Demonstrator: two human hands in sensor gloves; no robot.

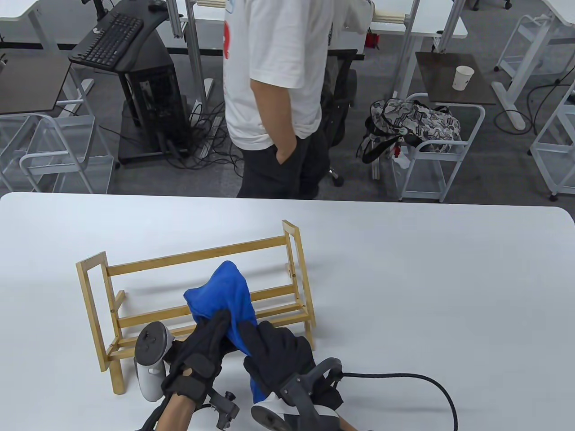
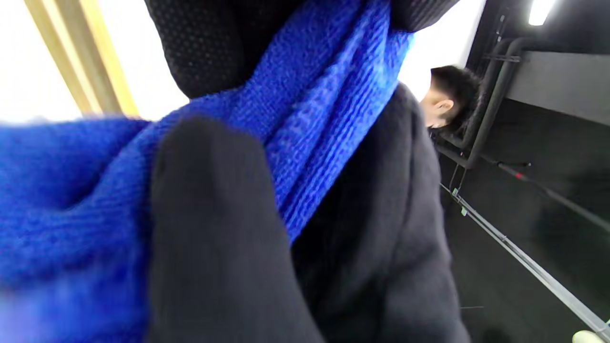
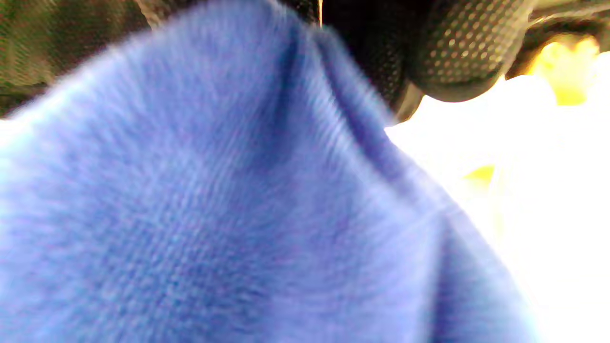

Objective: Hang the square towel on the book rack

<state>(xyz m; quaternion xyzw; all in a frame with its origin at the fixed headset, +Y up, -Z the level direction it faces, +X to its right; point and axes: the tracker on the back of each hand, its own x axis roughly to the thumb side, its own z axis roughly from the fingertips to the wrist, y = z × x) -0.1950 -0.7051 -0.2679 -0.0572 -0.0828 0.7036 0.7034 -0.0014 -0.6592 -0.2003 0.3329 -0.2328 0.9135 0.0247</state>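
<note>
Just in front of the low bamboo-slat book rack (image 1: 197,292), on the white bench (image 1: 426,278), both hands hold a bunched blue knitted square towel (image 1: 224,292) up so that its rounded top rises level with the rack's upper rail. The left hand (image 1: 202,354) grips the cloth from the side nearer the rack's left end frame, its gloved fingers (image 2: 214,228) folded around a thick gather of fabric in the left wrist view; the right hand (image 1: 276,354) clutches the same bundle from the side nearer the rack's right end frame, with a tail of blue hanging below its palm. The right wrist view is filled with blurred towel and shows only 1 dark fingertip (image 3: 452,57) above the cloth, so the exact finger placement there cannot be told. The towel looks light, soft and fully limp, with a ribbed weave that should give the gloves good friction; it will sag and fold wherever it is unsupported. It would probably handle best pinched at 2 neighbouring corners and drawn taut between them, then laid over the top rail, since a gathered wad would likely slide off the thin slat.
</note>
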